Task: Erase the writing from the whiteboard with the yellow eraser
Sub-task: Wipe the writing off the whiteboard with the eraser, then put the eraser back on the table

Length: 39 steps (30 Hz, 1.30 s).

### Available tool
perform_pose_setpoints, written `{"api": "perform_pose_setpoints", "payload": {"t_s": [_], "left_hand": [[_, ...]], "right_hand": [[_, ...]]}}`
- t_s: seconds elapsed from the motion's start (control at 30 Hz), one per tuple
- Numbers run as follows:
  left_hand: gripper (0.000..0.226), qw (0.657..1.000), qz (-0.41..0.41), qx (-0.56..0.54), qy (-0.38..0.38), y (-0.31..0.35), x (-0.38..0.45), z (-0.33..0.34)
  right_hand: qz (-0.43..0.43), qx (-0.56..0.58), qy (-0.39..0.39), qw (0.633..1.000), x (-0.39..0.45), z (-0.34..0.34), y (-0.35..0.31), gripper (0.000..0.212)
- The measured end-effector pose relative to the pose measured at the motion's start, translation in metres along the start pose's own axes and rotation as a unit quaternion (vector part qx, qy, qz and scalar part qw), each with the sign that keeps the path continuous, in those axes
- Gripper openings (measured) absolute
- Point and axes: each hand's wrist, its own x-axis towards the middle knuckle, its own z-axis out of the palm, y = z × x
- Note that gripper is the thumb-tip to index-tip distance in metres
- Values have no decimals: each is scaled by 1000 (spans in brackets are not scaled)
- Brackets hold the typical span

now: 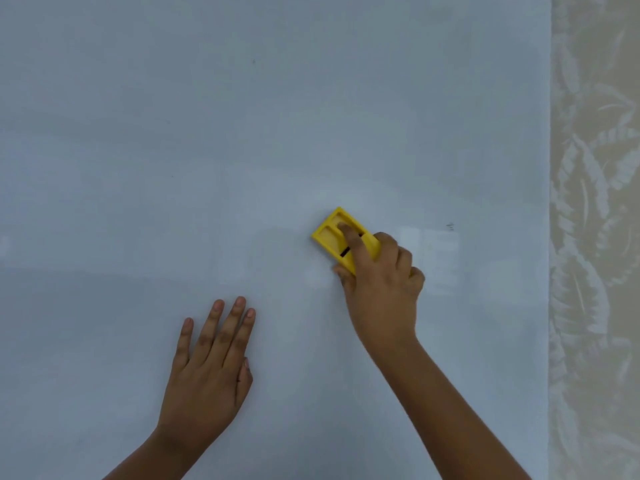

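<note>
The whiteboard (242, 133) fills most of the view and looks almost blank. A small dark mark (450, 226) of writing shows near its right side, and a few tiny specks lie higher up. My right hand (381, 282) grips the yellow eraser (330, 233) and presses it flat on the board right of centre, with the index finger on top of it. The mark lies to the right of the eraser, apart from it. My left hand (211, 368) rests flat on the board at lower centre, fingers spread a little, holding nothing.
The board's right edge (550, 237) runs straight down the view. Beyond it lies a pale cloth with a leaf pattern (595, 237). Faint wiped streaks and reflections show on the board around the eraser.
</note>
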Motion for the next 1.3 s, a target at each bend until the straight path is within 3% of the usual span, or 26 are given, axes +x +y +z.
{"api": "perform_pose_setpoints", "payload": {"t_s": [0.13, 0.3, 0.43, 0.57, 0.67, 0.83, 0.9, 1.07, 1.17, 1.3], "left_hand": [[54, 1000, 0, 7, -2, 0, 1, 0], [55, 1000, -2, 15, 4, 1, 0, -2], [55, 1000, 6, 14, 6, 2, -2, -2], [54, 1000, 5, 13, 8, 2, -1, -1], [55, 1000, 6, 19, 4, 2, -2, -2], [58, 1000, 9, 20, -4, -1, -3, -1], [65, 1000, 14, 23, -9, -3, -3, 0], [81, 999, 28, -22, 37, -4, -2, 1], [89, 992, 52, -83, 77, -8, -4, -2], [84, 984, 147, -82, 63, -12, -9, -2]], "right_hand": [[57, 7, -18, 998, 24, 2, -8, 59], [-23, -6, -2, 1000, -8, 2, -39, 61], [-51, 24, -6, 998, -16, 3, 8, 59], [107, 5, -18, 994, 18, 1, 93, 62], [228, 52, 6, 972, 35, -4, 145, 65], [318, 97, -7, 943, 35, -2, 151, 65], [287, 92, -11, 954, 27, -2, 123, 65], [79, 59, -29, 995, -26, 2, 22, 58], [-35, 61, -53, 996, -72, 7, -29, 59], [-117, 47, -89, 988, -120, 23, -54, 61]]}}
